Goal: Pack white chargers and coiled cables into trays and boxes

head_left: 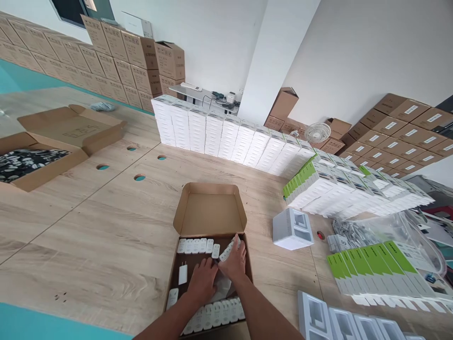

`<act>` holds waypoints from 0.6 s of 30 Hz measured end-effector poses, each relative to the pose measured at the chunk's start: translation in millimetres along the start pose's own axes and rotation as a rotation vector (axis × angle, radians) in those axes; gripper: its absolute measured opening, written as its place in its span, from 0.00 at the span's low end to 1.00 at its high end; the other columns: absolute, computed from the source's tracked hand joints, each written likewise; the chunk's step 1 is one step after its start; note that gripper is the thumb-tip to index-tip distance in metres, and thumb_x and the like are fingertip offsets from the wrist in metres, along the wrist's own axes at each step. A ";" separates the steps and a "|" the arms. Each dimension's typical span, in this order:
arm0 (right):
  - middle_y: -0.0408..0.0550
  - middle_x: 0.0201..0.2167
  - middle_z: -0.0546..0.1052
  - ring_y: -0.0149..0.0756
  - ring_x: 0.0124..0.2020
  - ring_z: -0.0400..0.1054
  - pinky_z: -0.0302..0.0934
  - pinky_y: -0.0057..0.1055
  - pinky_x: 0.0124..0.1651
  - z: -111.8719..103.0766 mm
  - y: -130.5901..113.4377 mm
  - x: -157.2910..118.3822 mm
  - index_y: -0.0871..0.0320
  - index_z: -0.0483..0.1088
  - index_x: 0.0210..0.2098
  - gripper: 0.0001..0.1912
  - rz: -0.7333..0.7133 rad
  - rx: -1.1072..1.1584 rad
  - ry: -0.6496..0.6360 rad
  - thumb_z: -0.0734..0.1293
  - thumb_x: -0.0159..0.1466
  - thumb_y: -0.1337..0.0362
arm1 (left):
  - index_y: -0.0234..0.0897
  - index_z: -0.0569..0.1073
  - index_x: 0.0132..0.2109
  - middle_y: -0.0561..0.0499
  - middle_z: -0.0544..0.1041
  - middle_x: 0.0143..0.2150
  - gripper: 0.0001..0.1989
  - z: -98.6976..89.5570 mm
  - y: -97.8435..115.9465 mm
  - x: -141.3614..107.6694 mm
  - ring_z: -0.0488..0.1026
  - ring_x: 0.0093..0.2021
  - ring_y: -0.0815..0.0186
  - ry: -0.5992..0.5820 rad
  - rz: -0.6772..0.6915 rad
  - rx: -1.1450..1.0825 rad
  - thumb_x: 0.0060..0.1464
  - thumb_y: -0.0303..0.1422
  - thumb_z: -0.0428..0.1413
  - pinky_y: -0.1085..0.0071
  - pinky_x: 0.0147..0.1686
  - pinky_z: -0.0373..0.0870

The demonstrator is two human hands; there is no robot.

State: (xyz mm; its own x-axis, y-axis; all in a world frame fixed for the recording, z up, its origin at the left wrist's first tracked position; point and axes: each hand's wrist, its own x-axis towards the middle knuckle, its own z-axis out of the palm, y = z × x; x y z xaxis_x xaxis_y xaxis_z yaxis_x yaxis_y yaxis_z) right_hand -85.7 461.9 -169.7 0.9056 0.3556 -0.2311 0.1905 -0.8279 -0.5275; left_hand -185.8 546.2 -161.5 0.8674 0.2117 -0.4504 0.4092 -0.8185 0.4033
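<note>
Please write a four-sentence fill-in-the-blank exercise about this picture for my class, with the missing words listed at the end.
1. The left hand and the right hand are inside the cardboard box, whose lid is ____.
2. The plug adapters in it are ____ in colour.
3. Of the two hands, the one nearer the box's far right corner is the ____ one.
4. The flat packs fanned out at the picture's right are white and ____.

Missing words: open; white; right; green.

Open carton (212, 208) on wood-grain table (106, 264)
</note>
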 end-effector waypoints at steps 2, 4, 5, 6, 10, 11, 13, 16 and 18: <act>0.70 0.63 0.56 0.68 0.63 0.55 0.53 0.58 0.61 -6.3 1.6 -2.5 0.62 0.46 0.69 0.56 -0.059 0.064 0.019 0.70 0.42 0.70 | 0.36 0.73 0.54 0.38 0.69 0.60 0.27 -0.3 2.8 -1.3 0.61 0.60 0.45 0.007 -0.008 -0.005 0.42 0.28 0.57 0.50 0.57 0.55; 0.68 0.62 0.57 0.67 0.63 0.54 0.54 0.59 0.61 -19.3 2.7 -6.5 0.60 0.46 0.68 0.55 -0.108 0.157 0.070 0.71 0.43 0.68 | 0.35 0.74 0.53 0.37 0.69 0.59 0.27 -2.7 5.4 -2.1 0.62 0.60 0.44 0.016 -0.015 -0.022 0.42 0.28 0.58 0.49 0.57 0.55; 0.67 0.62 0.57 0.65 0.63 0.54 0.54 0.59 0.62 -28.6 3.4 -9.0 0.60 0.45 0.68 0.55 -0.129 0.215 0.104 0.71 0.44 0.67 | 0.35 0.75 0.51 0.36 0.70 0.58 0.25 -5.5 6.3 -2.3 0.63 0.60 0.43 0.020 -0.018 -0.036 0.41 0.28 0.58 0.48 0.57 0.56; 0.66 0.62 0.57 0.63 0.64 0.54 0.54 0.58 0.62 -39.5 4.6 -12.0 0.59 0.44 0.68 0.55 -0.148 0.276 0.136 0.71 0.45 0.67 | 0.34 0.76 0.48 0.36 0.72 0.57 0.23 -9.6 6.8 -2.6 0.64 0.59 0.42 0.021 -0.019 -0.054 0.41 0.28 0.59 0.48 0.56 0.57; 0.62 0.63 0.56 0.56 0.64 0.54 0.55 0.56 0.63 -90.4 12.4 -30.0 0.57 0.38 0.69 0.56 -0.210 0.420 0.258 0.69 0.48 0.68 | 0.36 0.76 0.43 0.38 0.76 0.49 0.16 -42.5 10.2 -7.9 0.71 0.53 0.46 0.056 -0.017 -0.139 0.44 0.31 0.58 0.53 0.53 0.62; 0.62 0.63 0.55 0.56 0.65 0.53 0.55 0.57 0.64 -101.7 14.5 -36.5 0.56 0.37 0.69 0.56 -0.226 0.416 0.287 0.69 0.48 0.68 | 0.37 0.75 0.45 0.39 0.76 0.50 0.15 -53.9 13.7 -10.5 0.72 0.53 0.49 0.094 -0.019 -0.173 0.49 0.33 0.56 0.55 0.53 0.63; 0.63 0.65 0.52 0.57 0.67 0.49 0.53 0.59 0.65 -118.5 17.6 -51.7 0.56 0.35 0.70 0.56 -0.270 0.375 0.334 0.69 0.48 0.70 | 0.38 0.72 0.50 0.41 0.75 0.53 0.17 -76.2 27.3 -16.2 0.72 0.53 0.55 0.174 -0.023 -0.395 0.59 0.39 0.49 0.60 0.53 0.65; 0.66 0.66 0.47 0.60 0.68 0.46 0.52 0.60 0.65 -127.7 20.4 -77.0 0.59 0.32 0.70 0.59 -0.380 0.295 0.354 0.68 0.46 0.72 | 0.40 0.71 0.52 0.44 0.77 0.50 0.26 -95.0 63.8 -22.4 0.76 0.47 0.57 -0.057 -0.053 -1.175 0.59 0.54 0.48 0.63 0.44 0.72; 0.67 0.67 0.46 0.64 0.68 0.45 0.53 0.61 0.64 -128.1 25.3 -92.6 0.60 0.31 0.70 0.62 -0.457 0.243 0.322 0.68 0.43 0.73 | 0.38 0.73 0.50 0.45 0.80 0.43 0.28 -90.5 93.4 -23.8 0.77 0.40 0.58 -0.388 -0.107 -1.557 0.56 0.56 0.51 0.66 0.37 0.73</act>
State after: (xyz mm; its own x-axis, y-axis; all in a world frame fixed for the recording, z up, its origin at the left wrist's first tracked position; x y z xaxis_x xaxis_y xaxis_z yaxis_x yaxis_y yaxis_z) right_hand -116.2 352.5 -57.0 0.8289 0.4711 0.3016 0.5293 -0.4862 -0.6953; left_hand -142.6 513.1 -41.0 0.7956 -0.1101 -0.5957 0.5467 0.5542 0.6277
